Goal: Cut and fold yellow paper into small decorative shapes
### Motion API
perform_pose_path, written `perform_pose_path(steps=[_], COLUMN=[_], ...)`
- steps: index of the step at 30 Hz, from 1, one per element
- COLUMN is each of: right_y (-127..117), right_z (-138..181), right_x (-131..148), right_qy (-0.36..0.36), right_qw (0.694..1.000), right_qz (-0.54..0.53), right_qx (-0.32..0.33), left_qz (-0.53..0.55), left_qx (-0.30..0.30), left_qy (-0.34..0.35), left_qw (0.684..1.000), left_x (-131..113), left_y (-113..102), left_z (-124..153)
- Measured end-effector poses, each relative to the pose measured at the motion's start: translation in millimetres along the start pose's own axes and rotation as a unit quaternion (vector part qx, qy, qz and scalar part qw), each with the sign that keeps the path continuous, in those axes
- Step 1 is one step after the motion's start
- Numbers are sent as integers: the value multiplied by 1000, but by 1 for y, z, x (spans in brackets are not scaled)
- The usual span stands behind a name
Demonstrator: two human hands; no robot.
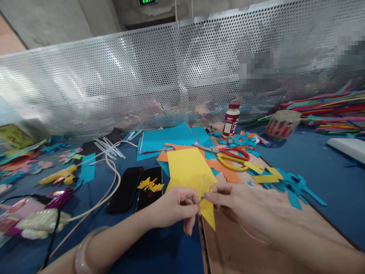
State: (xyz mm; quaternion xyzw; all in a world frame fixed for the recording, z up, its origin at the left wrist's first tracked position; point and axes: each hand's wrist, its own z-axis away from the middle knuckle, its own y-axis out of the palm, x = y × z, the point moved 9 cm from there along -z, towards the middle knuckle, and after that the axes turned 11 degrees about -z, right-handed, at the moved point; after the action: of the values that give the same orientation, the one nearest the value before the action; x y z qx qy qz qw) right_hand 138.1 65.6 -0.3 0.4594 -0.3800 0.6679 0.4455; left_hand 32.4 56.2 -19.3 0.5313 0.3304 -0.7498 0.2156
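Both hands meet at the lower middle over a yellow piece of paper (209,217) that tapers to a point below the fingers. My left hand (181,205) has its fingers curled and pinches the paper's left side. From the right, my right hand (228,199) grips the same piece between thumb and forefinger. Just beyond them lies a larger yellow sheet (188,165), its near edge partly hidden by the hands; I cannot tell whether the two are joined. Small yellow cut-outs (150,184) rest on a phone (148,196) left of my hands.
Red-and-yellow scissors (232,156) lie beyond my right hand, near blue paper scraps (296,186). Blue sheets (171,139) are stacked behind. A yellow glue gun (59,175), a white cable (118,175) and another phone (125,190) are on the left. A bottle (231,118) stands before a perforated metal screen (142,76).
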Motion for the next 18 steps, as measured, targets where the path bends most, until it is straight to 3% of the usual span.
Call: perform_pose_path(steps=[8, 18], right_y=[0, 2], right_z=[-11, -7], right_x=[-3, -6], right_qy=[-41, 4], right_qw=[998, 997], right_qz=[-50, -67], right_qx=[21, 24], left_qz=[2, 8], left_qx=[6, 22], left_qy=[-5, -5], left_qw=[1000, 1000], left_x=[2, 4], left_y=[0, 1], left_z=[0, 0])
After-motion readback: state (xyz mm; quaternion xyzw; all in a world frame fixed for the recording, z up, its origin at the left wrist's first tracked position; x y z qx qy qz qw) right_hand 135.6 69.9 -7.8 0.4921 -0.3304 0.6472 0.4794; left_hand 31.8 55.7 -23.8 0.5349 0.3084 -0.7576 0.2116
